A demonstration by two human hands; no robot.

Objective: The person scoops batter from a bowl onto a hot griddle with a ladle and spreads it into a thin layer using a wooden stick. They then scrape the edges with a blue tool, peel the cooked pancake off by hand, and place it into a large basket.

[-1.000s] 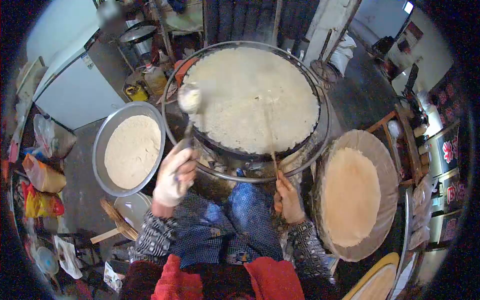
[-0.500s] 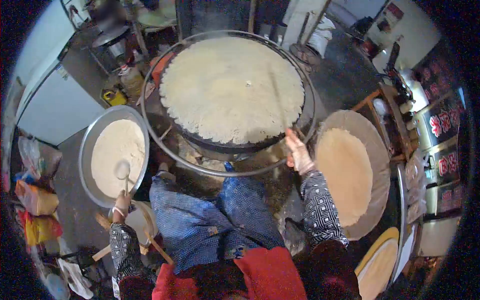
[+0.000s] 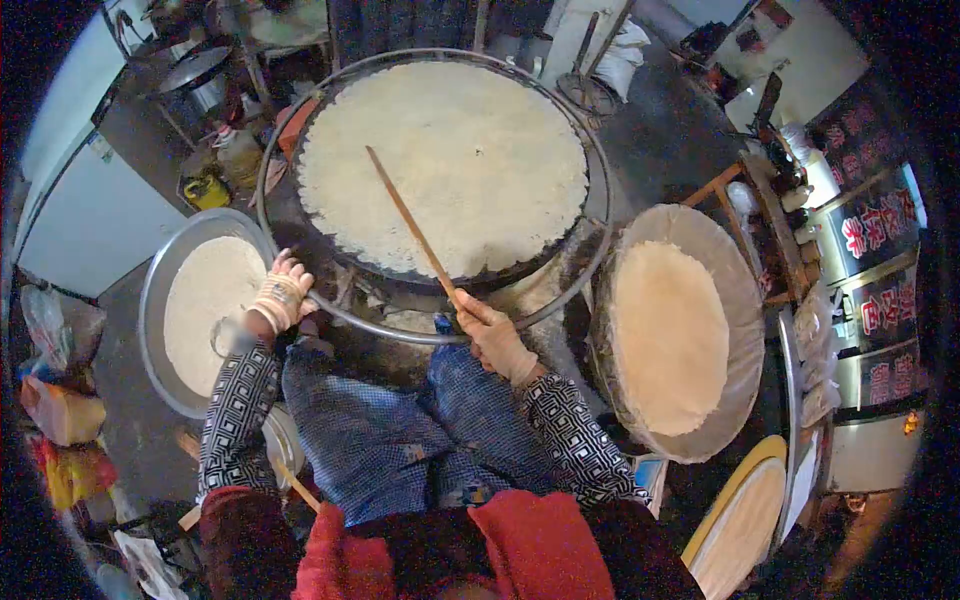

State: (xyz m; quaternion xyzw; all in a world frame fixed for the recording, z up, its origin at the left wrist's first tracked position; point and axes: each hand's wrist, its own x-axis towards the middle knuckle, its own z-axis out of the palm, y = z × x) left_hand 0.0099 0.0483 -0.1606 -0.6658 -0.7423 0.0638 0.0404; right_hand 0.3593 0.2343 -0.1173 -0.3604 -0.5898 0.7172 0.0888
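A big round pale pancake (image 3: 450,170) covers the dark griddle (image 3: 462,290), inside a metal ring (image 3: 400,336). My right hand (image 3: 498,340) grips a thin wooden stick (image 3: 408,215) by its near end at the front of the ring. The stick slants up and left across the pancake in this view. My left hand (image 3: 283,292), thinly gloved, is between the ring's left side and the metal basin (image 3: 160,360). Its fingers are spread, with nothing held. Pale batter (image 3: 210,290) fills much of the basin, and a ladle (image 3: 228,338) shows beside my left wrist.
A lined round basket (image 3: 745,330) at my right carries a tan flatbread-like round (image 3: 668,340). Below it a yellow-rimmed board (image 3: 745,520) leans. Plastic bags (image 3: 65,410) lie at far left. A yellow container (image 3: 205,190) stands behind the basin.
My left hand has let go of the ladle and moved up and right to the ring. My right hand has swung the stick left and come down toward my knees.
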